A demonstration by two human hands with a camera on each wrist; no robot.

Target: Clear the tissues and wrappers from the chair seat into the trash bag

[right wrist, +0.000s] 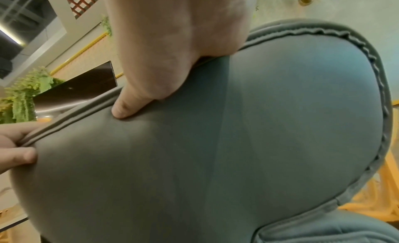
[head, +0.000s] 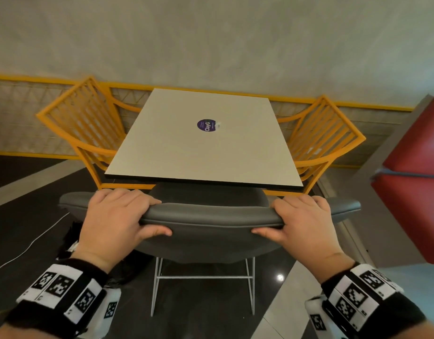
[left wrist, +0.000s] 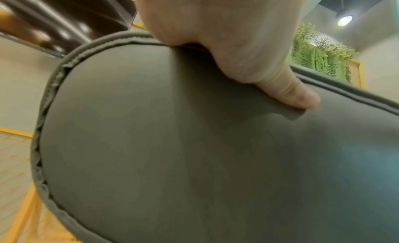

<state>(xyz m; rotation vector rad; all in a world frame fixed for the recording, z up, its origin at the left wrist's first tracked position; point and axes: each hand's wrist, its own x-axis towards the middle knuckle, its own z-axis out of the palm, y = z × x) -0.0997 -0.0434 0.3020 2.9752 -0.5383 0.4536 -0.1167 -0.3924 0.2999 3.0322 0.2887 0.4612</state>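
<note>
A grey padded chair [head: 211, 231] stands pushed under the table, its back toward me. My left hand [head: 118, 216] grips the top edge of the backrest [left wrist: 194, 144] on the left, fingers curled over the rim and thumb pressed on the rear face. My right hand [head: 301, 221] grips the same edge on the right of the backrest [right wrist: 237, 144], thumb on the rear face. The chair seat is hidden under the table and behind the backrest; no tissues or wrappers show. A dark crumpled thing [head: 71, 238], perhaps a bag, lies on the floor at the left, mostly behind my left wrist.
A square pale table [head: 201, 148] with a round purple sticker [head: 206, 125] stands right beyond the chair. Orange slatted chairs [head: 88, 128] flank it left and right [head: 318, 140]. A red upholstered bench [head: 411, 182] is at the right. A white cable [head: 27, 250] runs across the dark floor.
</note>
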